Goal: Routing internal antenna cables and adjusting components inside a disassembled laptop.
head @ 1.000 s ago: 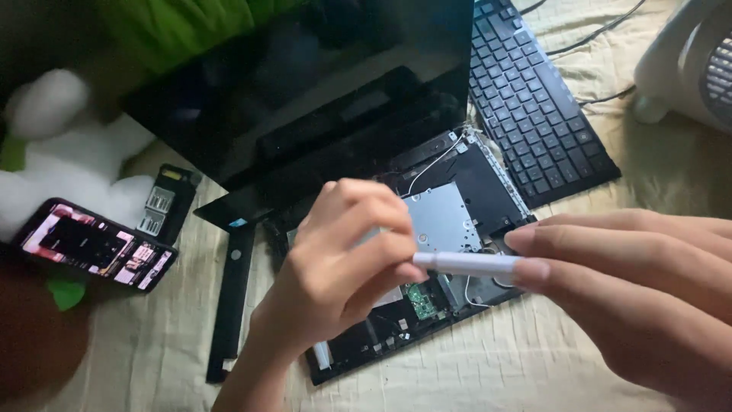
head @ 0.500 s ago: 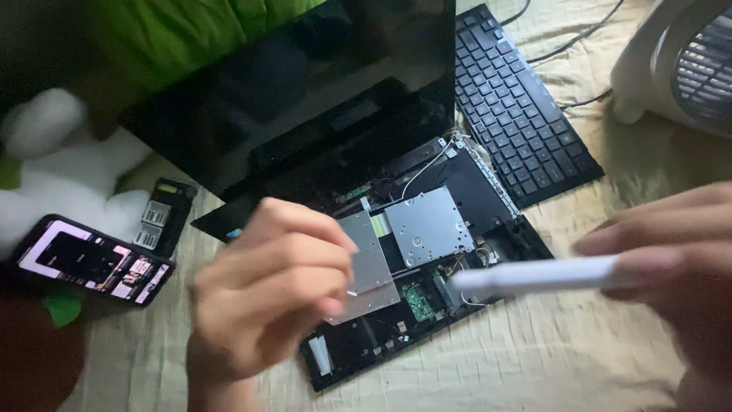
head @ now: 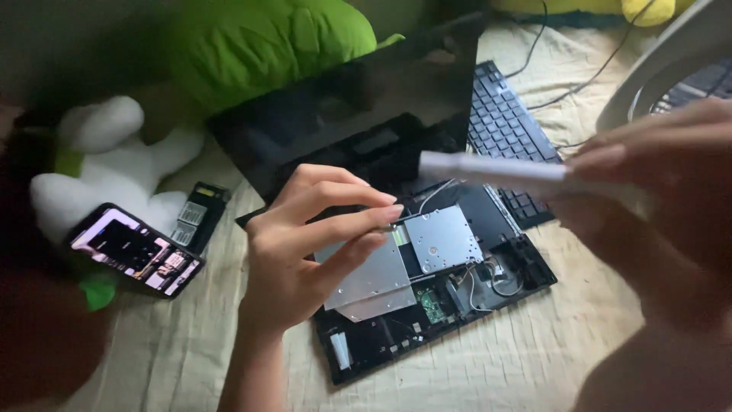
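- An opened black laptop base (head: 457, 305) with bare silver metal plates (head: 446, 238) lies mid-way on the cream cloth surface (head: 534, 366); its dark screen panel (head: 343, 122) and a loose black keyboard (head: 507, 130) sit toward the far edge.
- A lit phone (head: 133, 250), a black battery pack (head: 197, 217) and a white plush toy (head: 107, 160) lie near the left edge; a white fan (head: 671, 61) fills the far right corner.
- The left hand (head: 305, 252) hovers over the plates, thumb and forefinger pinched; what they hold is too small to tell.
- The right hand (head: 656, 198), blurred, grips a white pen-like tool (head: 496, 169) above the base.
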